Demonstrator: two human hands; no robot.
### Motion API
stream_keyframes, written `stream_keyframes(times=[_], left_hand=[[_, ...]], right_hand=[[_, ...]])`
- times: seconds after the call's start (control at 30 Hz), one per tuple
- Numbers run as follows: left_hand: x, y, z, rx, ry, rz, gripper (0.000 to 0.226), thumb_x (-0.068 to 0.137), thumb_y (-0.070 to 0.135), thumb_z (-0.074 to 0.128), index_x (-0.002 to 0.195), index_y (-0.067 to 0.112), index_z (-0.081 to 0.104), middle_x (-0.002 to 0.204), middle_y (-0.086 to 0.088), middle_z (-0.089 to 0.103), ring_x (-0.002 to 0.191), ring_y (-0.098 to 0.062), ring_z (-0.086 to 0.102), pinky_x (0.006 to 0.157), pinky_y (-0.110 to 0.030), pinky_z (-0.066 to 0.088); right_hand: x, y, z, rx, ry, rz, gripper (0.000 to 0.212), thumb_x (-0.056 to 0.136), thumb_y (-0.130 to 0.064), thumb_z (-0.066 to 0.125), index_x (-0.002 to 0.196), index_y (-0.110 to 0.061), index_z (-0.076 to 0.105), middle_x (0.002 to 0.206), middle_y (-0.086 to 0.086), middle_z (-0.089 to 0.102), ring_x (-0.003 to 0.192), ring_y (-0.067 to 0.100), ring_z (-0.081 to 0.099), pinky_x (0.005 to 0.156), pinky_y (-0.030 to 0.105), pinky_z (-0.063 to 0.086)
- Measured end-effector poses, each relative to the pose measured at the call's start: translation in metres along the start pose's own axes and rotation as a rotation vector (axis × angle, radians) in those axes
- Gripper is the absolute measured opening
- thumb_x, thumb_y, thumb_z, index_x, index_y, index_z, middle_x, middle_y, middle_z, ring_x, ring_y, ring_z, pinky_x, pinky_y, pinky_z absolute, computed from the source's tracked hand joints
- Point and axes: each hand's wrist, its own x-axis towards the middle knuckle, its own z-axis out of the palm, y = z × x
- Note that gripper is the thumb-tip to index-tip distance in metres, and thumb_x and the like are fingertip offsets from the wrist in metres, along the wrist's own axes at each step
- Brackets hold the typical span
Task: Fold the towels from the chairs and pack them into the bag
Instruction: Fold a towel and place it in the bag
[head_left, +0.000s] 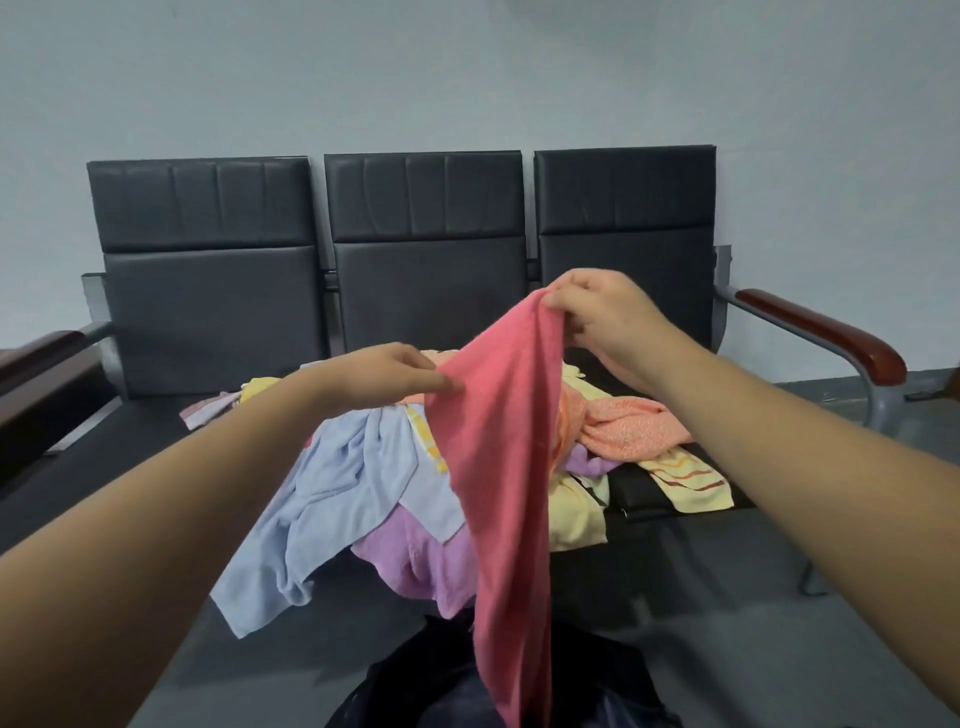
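The left hand (387, 371) pinches the left edge of the pink towel (498, 457), and the right hand (597, 312) grips its top corner higher up. The towel hangs over the towel pile (374, 493) on the chairs (426, 249), its lower end over the dark bag (441, 691) nearest the camera.

No text, label, brand, number or sign can be read anywhere in the head view: the pink towel (498, 467), the other towels (363, 493) heaped on the chairs (426, 249), and the wall (467, 73) carry no legible writing.
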Motion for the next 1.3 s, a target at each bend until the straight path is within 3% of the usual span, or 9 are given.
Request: stream_keyframes(times=[0.1,0.2,0.37,0.57,0.67,0.77,1.0,1.2,1.3], left_hand=[[-0.005,-0.011,-0.003,-0.168,0.036,0.074,0.026,0.094,0.044,0.068,0.097,0.021,0.079,0.109,0.007,0.076,0.111,-0.013,0.068,0.109,-0.040,0.047],[-0.004,-0.002,-0.009,-0.118,0.302,0.173,0.025,0.090,0.042,0.074,0.089,0.017,0.078,0.094,-0.007,0.077,0.092,-0.022,0.072,0.092,-0.042,0.056],[-0.004,0.036,-0.021,-0.817,0.220,0.392,0.018,0.090,0.022,0.063,0.085,0.012,0.076,0.074,-0.001,0.073,0.065,-0.010,0.069,0.071,-0.025,0.059],[0.009,0.015,-0.014,-0.304,0.475,0.184,0.021,0.086,0.015,0.080,0.106,0.013,0.073,0.089,-0.002,0.079,0.084,-0.016,0.076,0.082,-0.031,0.061],[0.008,0.008,-0.004,-0.380,0.505,0.181,0.009,0.089,0.016,0.078,0.095,0.010,0.074,0.087,-0.009,0.078,0.081,-0.018,0.072,0.078,-0.032,0.060],[0.008,0.011,0.004,-0.470,0.488,0.225,0.008,0.091,0.015,0.075,0.090,0.007,0.074,0.089,-0.022,0.072,0.081,-0.025,0.063,0.084,-0.045,0.057],[0.016,0.027,0.017,-0.581,0.446,0.308,0.011,0.093,0.010,0.070,0.083,0.015,0.071,0.084,-0.007,0.071,0.076,-0.016,0.066,0.070,-0.028,0.054],[0.024,0.012,0.035,-0.731,0.444,0.269,0.002,0.088,0.019,0.073,0.087,0.017,0.072,0.083,0.001,0.071,0.073,-0.014,0.063,0.072,-0.034,0.050],[0.025,-0.008,0.048,-0.756,0.247,0.212,0.039,0.074,0.032,0.087,0.106,0.017,0.070,0.098,-0.001,0.074,0.088,-0.016,0.070,0.080,-0.036,0.054]], right_hand=[[0.002,0.010,-0.015,-0.024,0.041,0.075,0.015,0.100,-0.011,0.060,0.100,0.002,0.069,0.098,0.014,0.065,0.088,0.023,0.061,0.086,0.043,0.058],[0.004,0.016,-0.020,-0.133,0.070,0.056,0.012,0.100,-0.014,0.063,0.099,-0.005,0.071,0.099,0.011,0.072,0.087,0.019,0.065,0.082,0.037,0.057],[0.005,-0.006,-0.033,0.868,-0.228,0.076,0.022,0.102,-0.017,0.055,0.111,-0.005,0.070,0.098,0.005,0.070,0.095,0.018,0.067,0.095,0.034,0.056],[0.013,0.016,-0.020,-0.208,0.163,-0.024,0.006,0.097,-0.012,0.068,0.100,-0.015,0.072,0.100,0.006,0.075,0.096,0.019,0.073,0.088,0.033,0.061],[0.014,0.023,-0.022,0.007,0.129,-0.018,0.036,0.093,-0.008,0.072,0.128,-0.011,0.065,0.102,0.011,0.076,0.098,0.019,0.074,0.095,0.034,0.059],[0.015,0.024,-0.017,0.057,0.045,-0.012,0.017,0.092,-0.004,0.072,0.108,-0.009,0.075,0.099,0.008,0.077,0.096,0.018,0.074,0.097,0.040,0.059],[0.008,0.024,0.018,0.326,-0.243,0.059,0.014,0.104,-0.011,0.055,0.094,-0.020,0.060,0.089,0.001,0.062,0.075,0.016,0.059,0.068,0.035,0.050],[0.015,0.022,0.039,0.324,-0.049,0.106,0.012,0.103,-0.005,0.052,0.095,-0.010,0.060,0.089,0.014,0.062,0.078,0.025,0.059,0.067,0.042,0.051],[0.021,0.013,0.034,0.476,0.015,0.092,0.009,0.104,-0.004,0.050,0.103,-0.003,0.059,0.088,0.015,0.064,0.074,0.024,0.064,0.064,0.040,0.055]])
